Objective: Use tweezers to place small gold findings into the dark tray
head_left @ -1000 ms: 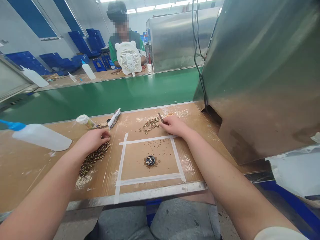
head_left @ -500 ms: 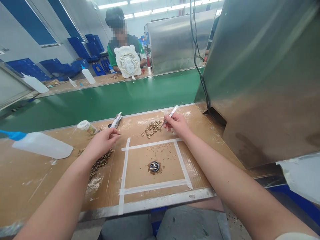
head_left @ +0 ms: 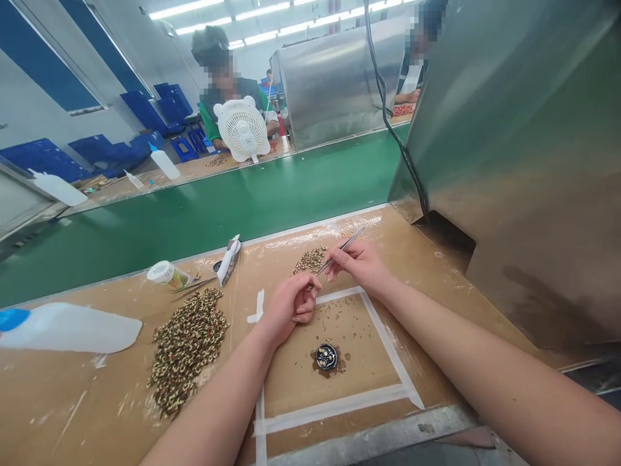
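Note:
My right hand (head_left: 358, 264) grips a pair of metal tweezers (head_left: 354, 237), their tips pointing down and left. Close to those tips, my left hand (head_left: 295, 303) has its thumb and fingers pinched together; whatever lies between them is too small to make out. Just behind both hands lies a small pile of brass-coloured pieces (head_left: 309, 259), partly covered by the fingers. A small round black dish (head_left: 326, 366) with dark liquid and a few round bits sits nearer me, on a wet patch inside a white tape outline (head_left: 334, 409).
Left of my left arm spreads a large heap of small ring-like pieces (head_left: 189, 349). Around it are a white squeeze bottle (head_left: 72, 327), a lidded jar (head_left: 167, 274) and a crumpled tube (head_left: 229, 262). A metal housing (head_left: 524, 194) walls off the right. A person (head_left: 228, 97) sits beyond the green belt (head_left: 204, 220).
My left hand has moved right, from beside the large heap to the tweezer tips. The camera view has shifted, and the large heap shows more fully.

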